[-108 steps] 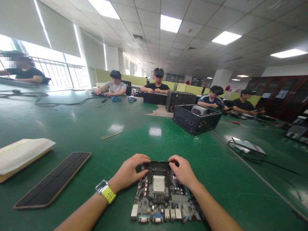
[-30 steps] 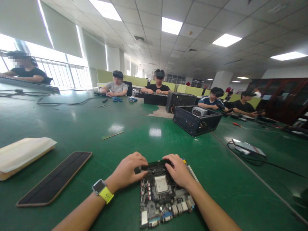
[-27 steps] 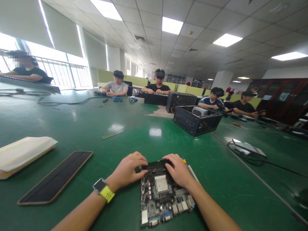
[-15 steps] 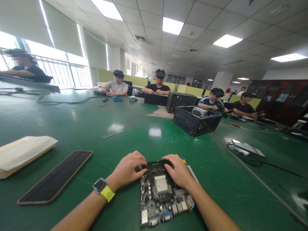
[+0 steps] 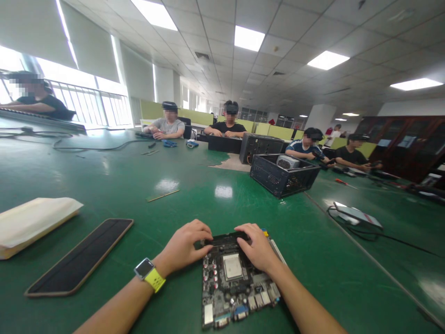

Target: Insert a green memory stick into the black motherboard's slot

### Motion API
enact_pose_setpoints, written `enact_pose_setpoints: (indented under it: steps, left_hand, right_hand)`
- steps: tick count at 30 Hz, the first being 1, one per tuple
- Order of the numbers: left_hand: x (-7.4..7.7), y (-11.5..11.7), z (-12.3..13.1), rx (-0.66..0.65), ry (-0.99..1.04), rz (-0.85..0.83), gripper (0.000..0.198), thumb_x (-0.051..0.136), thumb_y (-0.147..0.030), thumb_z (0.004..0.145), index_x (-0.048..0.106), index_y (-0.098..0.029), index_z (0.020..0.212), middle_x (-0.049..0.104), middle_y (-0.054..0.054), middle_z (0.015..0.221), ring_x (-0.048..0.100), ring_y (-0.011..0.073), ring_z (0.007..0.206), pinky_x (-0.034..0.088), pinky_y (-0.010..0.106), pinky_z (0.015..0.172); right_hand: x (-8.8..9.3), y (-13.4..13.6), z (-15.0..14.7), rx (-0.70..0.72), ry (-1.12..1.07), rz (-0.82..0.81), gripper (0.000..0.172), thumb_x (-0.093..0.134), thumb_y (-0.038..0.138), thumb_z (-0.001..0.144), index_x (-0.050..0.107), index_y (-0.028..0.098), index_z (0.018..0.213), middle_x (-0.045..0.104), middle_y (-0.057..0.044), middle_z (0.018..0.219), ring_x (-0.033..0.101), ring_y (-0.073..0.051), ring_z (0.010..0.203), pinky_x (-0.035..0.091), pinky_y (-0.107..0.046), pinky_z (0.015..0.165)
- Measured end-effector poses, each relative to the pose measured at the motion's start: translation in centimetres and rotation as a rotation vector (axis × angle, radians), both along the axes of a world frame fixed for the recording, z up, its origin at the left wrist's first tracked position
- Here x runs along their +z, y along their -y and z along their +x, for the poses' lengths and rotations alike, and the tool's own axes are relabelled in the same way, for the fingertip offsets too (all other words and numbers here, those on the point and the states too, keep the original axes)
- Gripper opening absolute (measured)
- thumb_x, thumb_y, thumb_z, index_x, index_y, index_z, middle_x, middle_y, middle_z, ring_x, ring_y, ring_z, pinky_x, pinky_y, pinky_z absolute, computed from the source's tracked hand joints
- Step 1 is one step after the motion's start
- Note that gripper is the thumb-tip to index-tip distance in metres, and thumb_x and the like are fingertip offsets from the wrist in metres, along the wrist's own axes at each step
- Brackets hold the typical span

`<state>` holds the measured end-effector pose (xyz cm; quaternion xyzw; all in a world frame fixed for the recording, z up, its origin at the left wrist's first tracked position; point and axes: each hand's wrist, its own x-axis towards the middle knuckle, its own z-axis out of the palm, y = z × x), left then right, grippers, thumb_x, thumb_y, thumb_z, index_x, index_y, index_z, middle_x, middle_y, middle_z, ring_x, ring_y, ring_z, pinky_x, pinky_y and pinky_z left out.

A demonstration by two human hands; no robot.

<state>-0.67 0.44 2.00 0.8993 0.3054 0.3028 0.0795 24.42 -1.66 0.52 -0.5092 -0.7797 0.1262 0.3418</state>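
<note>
There are two bare hands, the left hand (image 5: 189, 246) and the right hand (image 5: 257, 248). Between and nearer than them lies one black rectangular circuit board (image 5: 222, 299) with one square silver processor (image 5: 232, 266). Left of the hands are one flat black slab with a brown rim (image 5: 81, 260) and one cream paper packet (image 5: 36, 222). Beyond the hands are one thin brass-coloured stick (image 5: 163, 196), one red-handled screwdriver (image 5: 341, 181) and five seated people (image 5: 229, 126).

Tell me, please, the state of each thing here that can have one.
Motherboard: lying flat
Left hand: fingers bent at the motherboard's far left corner, grip unclear
Right hand: fingers bent at the motherboard's far edge, grip unclear
Watch: strapped on
Front computer case: open on top
Power supply: in that case
Ceiling lights: on
Blinds: partly lowered
</note>
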Motion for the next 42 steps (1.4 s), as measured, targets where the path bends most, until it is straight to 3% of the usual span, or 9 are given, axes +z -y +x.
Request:
enact_pose_setpoints:
  steps: [9,12,18,22,28,31,35,40,42]
  left_hand:
    - [-0.2,-0.3,0.1,0.068,0.132,0.062,0.015,0.054,-0.022,0.086,0.067,-0.020,0.093,0.065,0.006,0.096,0.059,0.0192,0.090,0.049,0.033,0.082]
    - [-0.3,-0.4,0.1,0.086,0.150,0.078,0.015,0.054,-0.022,0.086,0.067,-0.020,0.093,0.066,0.006,0.094,0.059,0.0189,0.089,0.050,0.031,0.081]
    - [-0.5,-0.5,0.0,0.116,0.153,0.067,0.014,0.054,-0.023,0.086,0.067,-0.020,0.089,0.067,0.005,0.091,0.061,0.0185,0.086,0.051,0.031,0.080]
    - [-0.6,-0.5,-0.3,0.120,0.152,0.050,0.013,0.054,-0.023,0.086,0.067,-0.021,0.089,0.067,0.004,0.090,0.061,0.0182,0.085,0.052,0.030,0.078]
    - [-0.5,-0.4,-0.2,0.115,0.164,0.055,0.014,0.054,-0.025,0.086,0.067,-0.021,0.088,0.067,0.003,0.087,0.062,0.0175,0.082,0.052,0.030,0.077]
    - [-0.5,-0.3,0.0,0.110,0.143,0.034,0.014,0.053,-0.024,0.086,0.067,-0.021,0.086,0.067,0.003,0.086,0.062,0.0174,0.081,0.052,0.029,0.076]
    - [-0.6,-0.3,0.2,0.101,0.105,0.013,0.014,0.052,-0.023,0.087,0.066,-0.021,0.088,0.067,0.003,0.086,0.061,0.0176,0.082,0.051,0.029,0.077]
    - [-0.4,-0.1,0.5,0.049,0.042,-0.007,0.017,0.057,-0.024,0.084,0.065,-0.023,0.099,0.062,0.006,0.109,0.059,0.0209,0.098,0.049,0.034,0.088]
    - [-0.3,0.0,0.6,0.029,0.008,-0.033,0.020,0.061,-0.026,0.083,0.065,-0.024,0.102,0.057,0.007,0.120,0.056,0.0234,0.107,0.047,0.038,0.093]
  right_hand:
    - [4.1,5.3,-3.7,0.100,0.151,0.061,0.023,0.051,0.042,0.086,0.064,0.025,0.092,0.064,-0.003,0.091,0.052,-0.019,0.090,0.038,-0.034,0.083]
    - [2.3,7.9,-6.9,0.201,0.369,0.083,0.039,0.056,0.060,0.075,0.065,0.023,0.082,0.065,-0.005,0.081,0.055,-0.023,0.084,0.040,-0.039,0.079]
    - [-1.0,8.5,-9.4,0.185,0.561,0.009,0.026,0.060,0.046,0.073,0.068,0.021,0.072,0.067,-0.006,0.070,0.060,-0.022,0.069,0.044,-0.034,0.065]
    - [0.6,6.3,-6.5,-0.014,0.533,-0.087,0.029,0.050,0.043,0.081,0.068,0.022,0.073,0.068,-0.007,0.067,0.062,-0.021,0.062,0.043,-0.031,0.059]
    - [1.8,0.1,2.6,-0.626,0.484,-0.140,0.028,0.042,0.033,0.088,0.066,0.022,0.082,0.070,-0.011,0.078,0.065,-0.022,0.067,0.043,-0.030,0.059]
    - [1.4,-1.2,4.8,-0.674,0.467,-0.114,0.027,0.042,0.032,0.088,0.066,0.023,0.082,0.071,-0.009,0.081,0.065,-0.019,0.070,0.042,-0.027,0.058]
    - [1.6,0.3,3.0,-0.523,0.451,-0.116,0.026,0.045,0.030,0.086,0.069,0.022,0.078,0.071,-0.010,0.079,0.065,-0.021,0.073,0.042,-0.029,0.061]
    - [2.8,4.2,-1.8,0.154,0.145,-0.405,0.025,0.050,0.036,0.085,0.068,0.024,0.099,0.069,0.000,0.068,0.059,-0.014,0.052,0.041,-0.024,0.053]
    - [3.2,4.7,-2.5,0.249,0.017,-0.412,0.031,0.048,0.039,0.087,0.063,0.026,0.111,0.068,0.003,0.067,0.057,-0.012,0.049,0.042,-0.024,0.053]
